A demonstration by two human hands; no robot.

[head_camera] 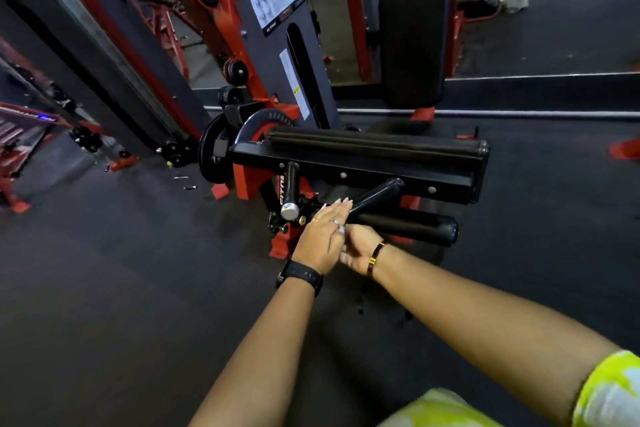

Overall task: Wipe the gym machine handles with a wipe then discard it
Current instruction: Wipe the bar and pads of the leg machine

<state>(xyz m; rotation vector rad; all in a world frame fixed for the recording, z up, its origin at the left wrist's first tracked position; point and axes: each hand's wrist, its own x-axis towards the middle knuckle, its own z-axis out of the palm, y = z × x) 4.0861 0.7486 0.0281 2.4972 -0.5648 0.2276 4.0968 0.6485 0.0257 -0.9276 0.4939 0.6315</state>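
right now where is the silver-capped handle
In the head view it sits near centre frame: the silver-capped handle sticks out below the left end of the padded bar, just left of the left hand.

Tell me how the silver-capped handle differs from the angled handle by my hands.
The capped handle ends in a silver cap; the angled handle ends in black. The capped handle is untouched and near-vertical in view; the angled handle slants right, the left hand resting straight fingers on its near end. Both are black bars.
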